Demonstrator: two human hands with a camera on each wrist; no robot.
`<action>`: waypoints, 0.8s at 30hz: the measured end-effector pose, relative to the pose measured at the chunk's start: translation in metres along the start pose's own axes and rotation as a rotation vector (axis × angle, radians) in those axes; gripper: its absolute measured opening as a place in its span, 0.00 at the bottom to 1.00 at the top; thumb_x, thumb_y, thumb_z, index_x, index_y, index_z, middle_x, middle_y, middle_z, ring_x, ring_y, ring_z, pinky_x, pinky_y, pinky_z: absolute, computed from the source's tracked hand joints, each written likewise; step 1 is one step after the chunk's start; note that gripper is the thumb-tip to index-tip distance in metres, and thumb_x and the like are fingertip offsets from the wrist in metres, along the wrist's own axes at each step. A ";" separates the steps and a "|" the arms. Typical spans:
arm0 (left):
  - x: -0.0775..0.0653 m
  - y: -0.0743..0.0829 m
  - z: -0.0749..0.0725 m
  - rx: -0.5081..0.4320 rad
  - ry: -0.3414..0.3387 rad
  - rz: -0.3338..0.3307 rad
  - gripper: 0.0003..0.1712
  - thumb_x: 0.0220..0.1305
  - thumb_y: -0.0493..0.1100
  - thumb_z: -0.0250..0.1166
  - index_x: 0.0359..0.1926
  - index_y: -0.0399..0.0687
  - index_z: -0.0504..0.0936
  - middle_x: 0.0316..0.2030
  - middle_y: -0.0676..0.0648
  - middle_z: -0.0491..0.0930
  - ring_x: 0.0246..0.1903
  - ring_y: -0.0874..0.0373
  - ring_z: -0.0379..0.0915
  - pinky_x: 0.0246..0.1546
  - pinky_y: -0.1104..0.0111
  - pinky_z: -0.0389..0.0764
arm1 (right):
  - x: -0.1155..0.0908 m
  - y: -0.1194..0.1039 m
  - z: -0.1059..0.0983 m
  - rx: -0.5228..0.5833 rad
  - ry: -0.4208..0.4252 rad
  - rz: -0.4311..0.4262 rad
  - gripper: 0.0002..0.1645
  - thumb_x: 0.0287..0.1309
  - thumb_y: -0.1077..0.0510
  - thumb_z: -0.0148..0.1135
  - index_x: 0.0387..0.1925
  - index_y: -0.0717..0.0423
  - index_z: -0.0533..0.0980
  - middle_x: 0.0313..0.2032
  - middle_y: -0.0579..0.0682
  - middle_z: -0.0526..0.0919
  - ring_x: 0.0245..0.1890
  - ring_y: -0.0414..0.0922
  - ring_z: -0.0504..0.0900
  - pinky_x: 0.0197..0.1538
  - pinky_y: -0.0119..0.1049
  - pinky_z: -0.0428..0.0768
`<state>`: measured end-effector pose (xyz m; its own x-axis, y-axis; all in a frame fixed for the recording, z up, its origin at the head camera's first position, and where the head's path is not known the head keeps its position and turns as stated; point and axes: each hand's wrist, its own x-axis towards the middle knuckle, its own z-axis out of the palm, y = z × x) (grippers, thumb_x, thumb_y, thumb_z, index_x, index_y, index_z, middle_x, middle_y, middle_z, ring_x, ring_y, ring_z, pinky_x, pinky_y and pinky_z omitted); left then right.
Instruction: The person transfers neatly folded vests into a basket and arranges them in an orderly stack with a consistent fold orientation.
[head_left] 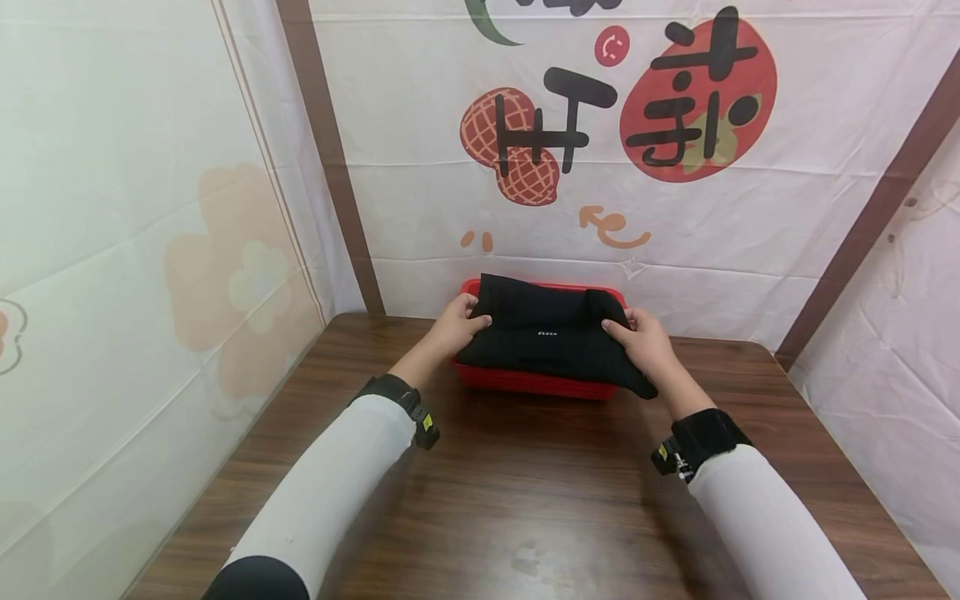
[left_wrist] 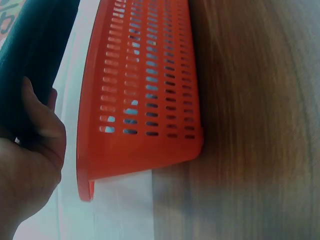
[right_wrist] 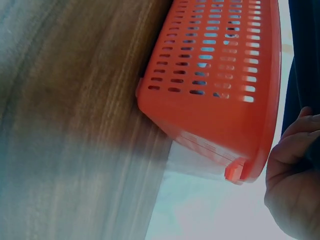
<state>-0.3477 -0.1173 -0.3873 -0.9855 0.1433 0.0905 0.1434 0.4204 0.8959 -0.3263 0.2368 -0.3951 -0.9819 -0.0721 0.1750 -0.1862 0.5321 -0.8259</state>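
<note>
A folded piece of black cloth point(head_left: 540, 354), perhaps a garment, carries a small line of white lettering. It is over a red plastic basket point(head_left: 536, 382) near the back of the table and hides most of the basket's opening. My left hand point(head_left: 454, 327) pinches the cloth's left edge, thumb on top. At the opposite edge, my right hand point(head_left: 649, 343) grips it likewise, and a corner droops beside that hand. Both wrist views show the cloth point(left_wrist: 37, 47) above the rim level of the slotted basket point(right_wrist: 210, 112). Whatever lies inside the basket is mostly hidden.
The brown wood-grain table point(head_left: 525, 492) extends toward me from the basket. Right behind the basket hangs a white printed curtain point(head_left: 420, 208). Another pale curtain point(head_left: 150, 275) runs along the left side. A black strap with a small device point(head_left: 393, 396) circles each wrist.
</note>
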 end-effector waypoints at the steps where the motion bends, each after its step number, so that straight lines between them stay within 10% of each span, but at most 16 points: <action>1: 0.001 0.000 0.000 0.003 -0.002 0.000 0.23 0.72 0.43 0.64 0.62 0.39 0.69 0.67 0.36 0.69 0.68 0.41 0.65 0.69 0.47 0.67 | 0.001 -0.001 -0.001 0.000 -0.003 0.002 0.28 0.71 0.39 0.59 0.52 0.60 0.73 0.45 0.59 0.81 0.42 0.53 0.77 0.46 0.42 0.75; 16: 0.021 -0.006 0.002 -0.054 0.003 -0.040 0.15 0.72 0.41 0.64 0.54 0.43 0.71 0.51 0.40 0.79 0.47 0.47 0.74 0.51 0.57 0.78 | 0.028 0.007 0.002 -0.098 0.017 -0.019 0.23 0.70 0.41 0.61 0.44 0.58 0.73 0.42 0.58 0.76 0.44 0.55 0.73 0.47 0.43 0.70; 24: 0.035 -0.012 0.003 -0.032 0.040 -0.041 0.14 0.72 0.39 0.64 0.53 0.41 0.71 0.58 0.36 0.77 0.53 0.43 0.73 0.55 0.54 0.75 | 0.045 0.000 0.003 -0.182 -0.001 -0.025 0.23 0.70 0.40 0.60 0.40 0.58 0.73 0.39 0.58 0.76 0.41 0.55 0.74 0.45 0.43 0.70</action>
<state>-0.3831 -0.1150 -0.3956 -0.9934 0.0906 0.0706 0.1010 0.3963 0.9126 -0.3703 0.2311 -0.3894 -0.9772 -0.0880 0.1934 -0.2014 0.6740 -0.7107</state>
